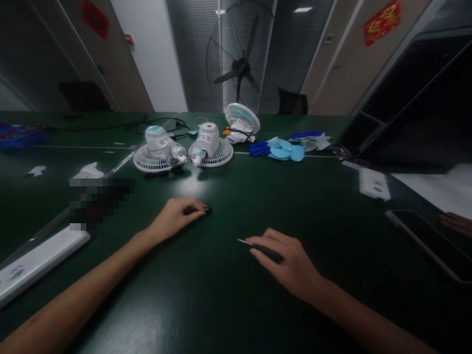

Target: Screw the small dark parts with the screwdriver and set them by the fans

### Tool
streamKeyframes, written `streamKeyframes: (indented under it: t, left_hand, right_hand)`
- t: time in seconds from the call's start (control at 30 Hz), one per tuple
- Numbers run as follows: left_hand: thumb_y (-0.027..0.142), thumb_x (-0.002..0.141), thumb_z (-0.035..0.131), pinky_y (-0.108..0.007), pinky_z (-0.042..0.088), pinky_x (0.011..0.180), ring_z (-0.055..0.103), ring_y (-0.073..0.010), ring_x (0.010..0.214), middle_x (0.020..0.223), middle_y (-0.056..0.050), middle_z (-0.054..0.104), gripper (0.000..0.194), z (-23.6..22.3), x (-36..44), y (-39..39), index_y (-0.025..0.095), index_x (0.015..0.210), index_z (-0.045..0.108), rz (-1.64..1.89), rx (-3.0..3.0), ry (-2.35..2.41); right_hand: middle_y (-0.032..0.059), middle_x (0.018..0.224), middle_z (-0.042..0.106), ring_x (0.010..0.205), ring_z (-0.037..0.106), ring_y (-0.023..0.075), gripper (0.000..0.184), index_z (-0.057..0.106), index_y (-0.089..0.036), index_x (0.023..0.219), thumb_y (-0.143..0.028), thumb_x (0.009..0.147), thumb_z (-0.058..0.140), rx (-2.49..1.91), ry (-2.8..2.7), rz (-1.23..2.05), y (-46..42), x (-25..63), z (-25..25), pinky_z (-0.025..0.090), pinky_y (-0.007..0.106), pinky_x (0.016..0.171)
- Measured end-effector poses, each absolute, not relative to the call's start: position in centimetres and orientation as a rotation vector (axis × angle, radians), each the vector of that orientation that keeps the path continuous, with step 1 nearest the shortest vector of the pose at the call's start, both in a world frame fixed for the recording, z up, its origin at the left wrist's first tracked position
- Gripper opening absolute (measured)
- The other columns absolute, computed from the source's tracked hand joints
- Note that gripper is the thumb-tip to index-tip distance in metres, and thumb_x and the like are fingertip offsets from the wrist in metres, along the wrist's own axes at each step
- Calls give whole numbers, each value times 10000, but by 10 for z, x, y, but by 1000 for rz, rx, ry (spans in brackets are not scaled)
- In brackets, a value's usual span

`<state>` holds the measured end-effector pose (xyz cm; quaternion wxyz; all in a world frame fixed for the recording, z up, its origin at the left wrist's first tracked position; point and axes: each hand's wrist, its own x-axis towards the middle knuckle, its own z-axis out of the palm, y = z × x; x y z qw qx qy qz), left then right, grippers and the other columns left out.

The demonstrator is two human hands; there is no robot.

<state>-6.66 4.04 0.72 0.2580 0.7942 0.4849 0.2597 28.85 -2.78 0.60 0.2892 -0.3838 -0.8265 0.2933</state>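
Note:
My left hand (180, 214) rests near the middle of the green table, thumb and fingers pinched on a small black piece (208, 209) too small to name. In my right hand (289, 258), fingers wrap a screwdriver (271, 253) with a dark handle, its thin metal tip pointing left toward the other hand. Beyond both hands lie a white fan head (160, 149) on its grille, a second fan head (210, 145) beside it, and a third, tilted fan head (241, 120) behind them.
Blue fan blades (282, 149) lie right of the fan heads. On the right are a phone (431, 241), a white box (373, 183) and paper sheets; another person's hand (457, 223) shows at the edge. A long white box (40, 260) lies at left. Cables run along the back.

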Motion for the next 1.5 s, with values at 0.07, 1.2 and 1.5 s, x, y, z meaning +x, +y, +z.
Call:
streamKeyframes:
  t: [0.07, 1.2, 1.5]
  left_hand:
    - [368, 983, 677, -322, 565, 847, 719, -202, 971, 1117, -53, 765, 187, 8, -29, 20, 234, 1098, 738, 622, 2138, 1122]
    - [256, 980, 695, -273, 530, 781, 676, -159, 917, 1161, -47, 700, 277, 6, 5, -5, 249, 1250, 632, 589, 2075, 827]
    - [217, 979, 691, -368, 517, 981, 633, -220, 1128, 1199, -73, 668, 393, 12, 3, -7, 269, 1358, 602, 548, 2184, 811]
  right_hand:
    - [32, 994, 701, 815, 676, 153, 254, 739, -267, 1259, -260, 1035, 620, -1041, -2225, 756, -27, 288, 4, 514, 272, 709]
    - [48, 1086, 696, 886, 692, 159, 254, 699, -255, 1295, -267, 1081, 564, -976, -2310, 772, -28, 280, 4, 541, 260, 733]
    - [42, 1070, 697, 863, 682, 158, 238, 700, -264, 1279, -268, 1069, 588, -1009, -2267, 776, -28, 283, 1, 526, 267, 714]
